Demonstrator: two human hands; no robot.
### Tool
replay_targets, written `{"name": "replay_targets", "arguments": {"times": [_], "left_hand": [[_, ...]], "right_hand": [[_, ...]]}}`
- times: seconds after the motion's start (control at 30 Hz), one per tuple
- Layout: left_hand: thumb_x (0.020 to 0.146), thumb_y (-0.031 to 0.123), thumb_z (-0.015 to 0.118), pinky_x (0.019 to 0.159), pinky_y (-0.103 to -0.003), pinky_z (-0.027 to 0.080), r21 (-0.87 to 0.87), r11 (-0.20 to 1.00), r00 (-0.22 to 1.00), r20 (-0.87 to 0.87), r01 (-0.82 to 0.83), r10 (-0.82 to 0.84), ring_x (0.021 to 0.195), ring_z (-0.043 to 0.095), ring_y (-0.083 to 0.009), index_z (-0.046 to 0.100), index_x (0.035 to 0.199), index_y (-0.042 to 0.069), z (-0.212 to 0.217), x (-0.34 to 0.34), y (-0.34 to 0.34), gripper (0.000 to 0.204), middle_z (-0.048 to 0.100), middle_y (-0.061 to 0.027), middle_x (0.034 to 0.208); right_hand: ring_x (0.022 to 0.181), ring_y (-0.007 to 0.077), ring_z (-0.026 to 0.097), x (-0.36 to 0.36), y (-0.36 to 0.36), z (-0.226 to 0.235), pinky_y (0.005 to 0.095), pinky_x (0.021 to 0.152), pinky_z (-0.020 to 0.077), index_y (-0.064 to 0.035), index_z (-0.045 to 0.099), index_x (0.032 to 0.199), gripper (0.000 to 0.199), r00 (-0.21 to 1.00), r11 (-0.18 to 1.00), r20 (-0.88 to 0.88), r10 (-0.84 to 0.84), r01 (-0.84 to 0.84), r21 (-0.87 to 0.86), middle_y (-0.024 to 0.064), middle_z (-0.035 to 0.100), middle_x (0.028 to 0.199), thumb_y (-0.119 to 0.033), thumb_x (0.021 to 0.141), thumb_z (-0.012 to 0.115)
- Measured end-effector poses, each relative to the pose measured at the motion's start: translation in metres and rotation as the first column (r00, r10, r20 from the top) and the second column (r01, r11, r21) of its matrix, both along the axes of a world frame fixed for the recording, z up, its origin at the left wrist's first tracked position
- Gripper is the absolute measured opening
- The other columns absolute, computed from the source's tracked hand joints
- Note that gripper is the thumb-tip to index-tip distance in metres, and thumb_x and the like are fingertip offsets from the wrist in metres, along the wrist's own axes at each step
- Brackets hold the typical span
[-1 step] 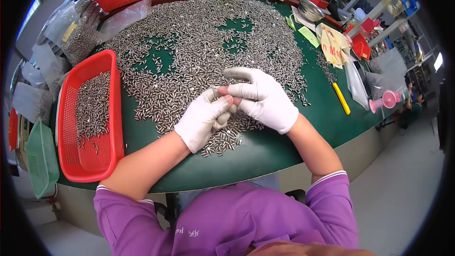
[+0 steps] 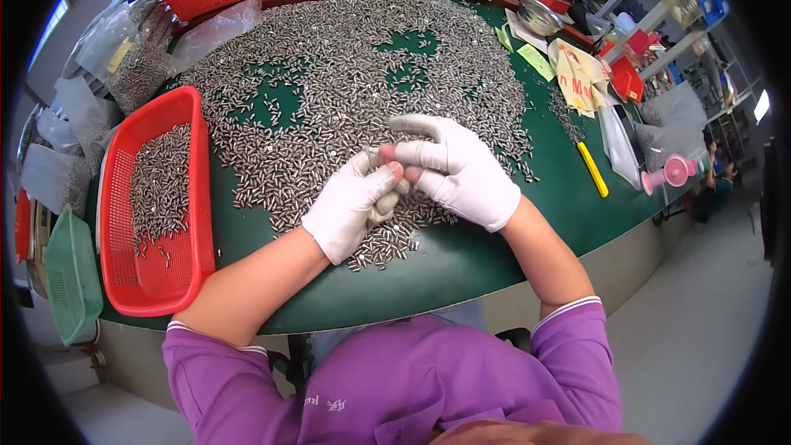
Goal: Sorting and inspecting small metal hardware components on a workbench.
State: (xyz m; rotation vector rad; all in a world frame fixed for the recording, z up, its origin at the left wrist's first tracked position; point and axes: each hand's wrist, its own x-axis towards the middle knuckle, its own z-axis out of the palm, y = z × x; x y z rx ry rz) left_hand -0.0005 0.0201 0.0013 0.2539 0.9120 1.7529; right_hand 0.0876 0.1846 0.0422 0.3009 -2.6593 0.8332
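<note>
Fingertips (image 2: 394, 171) of both gloved hands meet over the green table (image 2: 461, 259) in the head view, bare tips poking out of the cut-off white glove ends. On the left hand (image 2: 353, 202) the fingers are curled and pressed together, the thumb and forefinger closing toward the right hand's tips; whatever small piece sits between them is too small to make out. On the right hand (image 2: 461, 169) the forefinger stretches out flat to the left above the others, while the lower fingers bend in to touch the left hand's tips. Both hands rest on the near edge of a wide spread of small metal pins (image 2: 346, 82), which covers most of the table's middle and far side, with a few bare green patches showing through. Some pins lie right under the wrists. To the person's left, a red basket (image 2: 198, 231) sits on the table, holding a thin layer of the same pins. Beside it, off the table edge, stands a green basket (image 2: 70, 280). To the right, well apart from the hands, a yellow-handled knife (image 2: 592, 170) lies on the green surface near a pink roller (image 2: 674, 171)
</note>
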Motion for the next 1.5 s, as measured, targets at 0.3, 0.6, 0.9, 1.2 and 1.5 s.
{"name": "replay_targets", "arguments": {"times": [0.3,0.6,0.9,1.2,1.5], "left_hand": [[0.092,0.033,0.056,0.049,-0.019,0.031,0.027,0.997,0.997,0.009,0.071,-0.071,0.055,0.037,-0.0074,0.054,0.096,0.01,-0.003,-0.004,0.002,0.023,0.054,-0.0015,0.083],[0.092,0.025,0.058,0.05,-0.017,0.031,0.048,0.996,0.996,0.04,0.076,-0.078,0.057,0.037,-0.0057,0.054,0.105,0.009,0.0,-0.004,0.0,0.021,0.055,-0.0006,0.087],[0.092,0.016,0.058,0.053,-0.015,0.037,0.007,0.995,0.995,-0.017,0.102,-0.102,0.061,0.044,-0.0024,0.051,0.106,0.007,-0.002,-0.003,0.0,0.018,0.056,-0.0007,0.085],[0.093,0.028,0.055,0.05,-0.018,0.031,-0.004,0.997,0.996,0.042,0.074,-0.073,0.059,0.04,-0.0065,0.053,0.099,0.009,-0.001,-0.004,0.0,0.02,0.055,-0.0031,0.087],[0.093,0.027,0.054,0.051,-0.018,0.033,-0.006,0.998,0.997,0.03,0.068,-0.067,0.059,0.041,-0.0071,0.054,0.102,0.009,-0.001,-0.004,-0.001,0.02,0.056,-0.0033,0.088]], "right_hand": [[0.085,0.0286,0.06,-0.002,0.04,-0.028,0.0388,0.077,0.0478,-0.0101,0.07,0.088,0.015,0.923,0.891,-0.005,-0.384,0.372,0.259,0.0091,0.064,0.089,-0.015,0.073,0.068],[0.08,0.0276,0.06,-0.003,0.026,-0.019,0.0376,0.072,0.0484,-0.0098,0.067,0.079,0.007,0.916,0.914,-0.099,-0.388,0.396,0.087,0.0094,0.063,0.084,-0.016,0.075,0.067],[0.087,0.0278,0.06,0.002,0.004,-0.013,0.0367,0.076,0.0493,-0.0083,0.066,0.091,0.016,0.976,0.989,-0.158,-0.151,0.147,-0.035,0.0077,0.063,0.094,-0.012,0.076,0.067],[0.078,0.0279,0.059,-0.003,0.033,-0.032,0.04,0.07,0.0475,-0.0133,0.068,0.078,0.008,0.924,0.884,-0.021,-0.382,0.373,0.282,0.0071,0.062,0.079,-0.02,0.074,0.067],[0.078,0.0284,0.059,-0.001,0.033,-0.026,0.0404,0.071,0.0477,-0.0119,0.066,0.082,0.011,0.895,0.854,-0.15,-0.42,0.445,0.27,0.0088,0.06,0.078,-0.02,0.075,0.066]]}}
